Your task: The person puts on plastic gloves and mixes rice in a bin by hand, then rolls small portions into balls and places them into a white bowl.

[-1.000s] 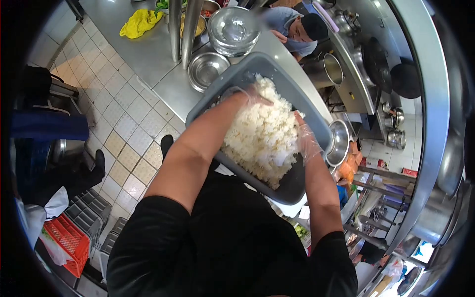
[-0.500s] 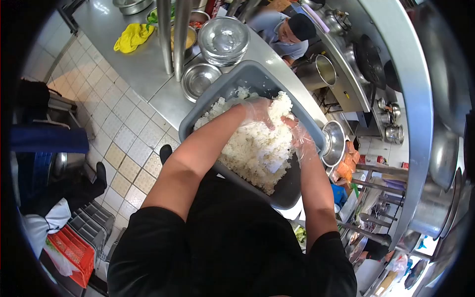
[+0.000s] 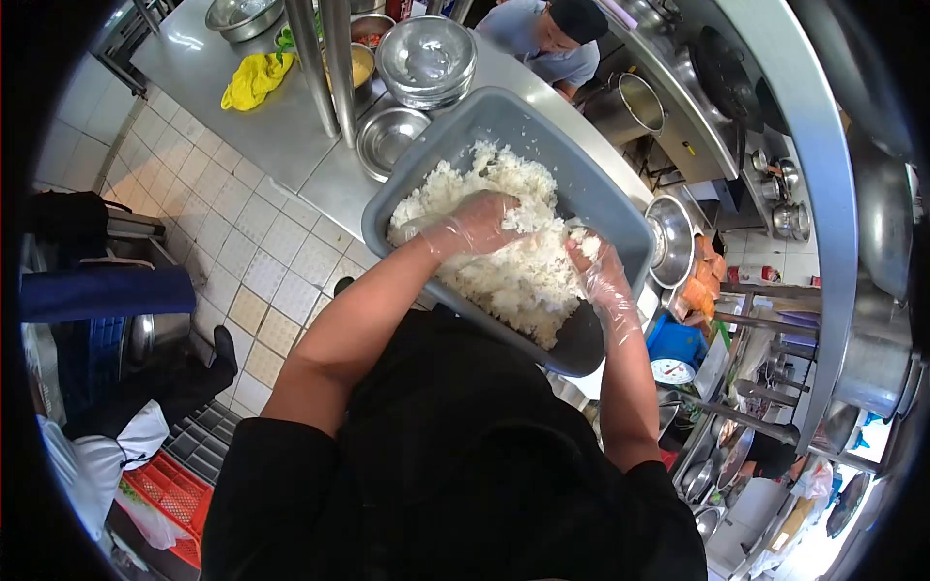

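We see the left hand, gloved, lying palm down on a heap of cooked white rice. Its fingers are bent and pressed into the grains. The tips are sunk out of sight, so we cannot tell whether they close on a handful.

Just beside those fingertips is the right hand, also gloved. Its fingers are cupped against the edge of the heap, with clumps of rice stuck to them. We cannot tell how tightly they close either.

The rice lies under and around both sets of fingers, filling the near half of a grey plastic tub. The tub's bare far wall rises beyond the fingertips, and its near rim lies below both wrists.

Beyond the left fingers, past the tub's far corner, a small steel bowl sits on a steel counter. Further out stands a stack of steel bowls. Two upright steel posts rise just beside them. A yellow cloth lies well beyond, toward the counter's far end.

Outside the right fingers, past the tub's rim, is another steel bowl. Below the right wrist sit a blue box and a dial scale.

Far beyond both hands, another person bends beside a tall steel pot.

Outside the left forearm lies a tiled floor, with a red crate well back behind the elbow.
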The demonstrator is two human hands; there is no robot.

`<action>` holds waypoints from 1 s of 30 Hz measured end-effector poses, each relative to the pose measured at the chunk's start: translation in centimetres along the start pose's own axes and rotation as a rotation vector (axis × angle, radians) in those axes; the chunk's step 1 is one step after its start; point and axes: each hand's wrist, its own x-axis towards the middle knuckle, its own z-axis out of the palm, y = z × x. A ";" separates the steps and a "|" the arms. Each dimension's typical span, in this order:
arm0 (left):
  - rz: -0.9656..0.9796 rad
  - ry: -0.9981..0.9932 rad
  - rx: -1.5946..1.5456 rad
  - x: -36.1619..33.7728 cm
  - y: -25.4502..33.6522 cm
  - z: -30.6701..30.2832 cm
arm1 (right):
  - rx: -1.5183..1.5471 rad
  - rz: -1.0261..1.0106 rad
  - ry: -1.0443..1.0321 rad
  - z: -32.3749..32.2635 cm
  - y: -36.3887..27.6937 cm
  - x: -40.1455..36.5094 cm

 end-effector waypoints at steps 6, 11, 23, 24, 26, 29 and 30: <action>0.060 0.328 0.090 -2.3 -2.4 0.9 | -0.185 0.153 0.076 1.1 0.0 -0.2; 0.018 0.448 -0.101 -2.4 -1.4 -0.7 | -0.588 -0.051 0.013 2.4 4.5 1.2; 0.131 0.363 -0.089 -2.1 -2.6 -2.0 | -0.151 -0.488 0.209 2.2 3.4 1.6; 0.133 0.362 -0.083 -2.5 -2.9 -2.1 | -0.129 -0.488 0.227 2.2 3.5 1.5; -0.004 0.311 -0.051 -3.0 -2.6 -2.9 | -0.096 -0.461 0.203 1.9 3.5 1.4; -0.033 0.351 -0.007 -3.2 -1.9 -3.6 | 0.062 -0.366 0.129 1.8 5.0 1.8; -0.033 0.352 -0.009 -3.1 -1.7 -3.7 | 0.189 -0.306 0.083 1.7 5.6 2.3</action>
